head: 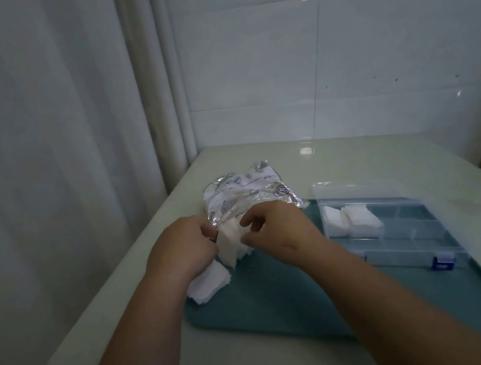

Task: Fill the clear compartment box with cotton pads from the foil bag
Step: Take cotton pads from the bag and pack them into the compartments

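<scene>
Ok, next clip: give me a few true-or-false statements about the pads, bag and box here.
1. The left hand and right hand both grip a stack of cotton pads by the foil bag. True.
2. The clear box is closed. False: its lid is open.
3. Every compartment holds pads. False: only the far-left ones do.
4. Loose pads lie on the teal mat. True.

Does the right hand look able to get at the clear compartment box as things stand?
Probably yes. The clear compartment box lies open just to the right of the right hand, with nothing between them, though that hand is pinching cotton pads.
</scene>
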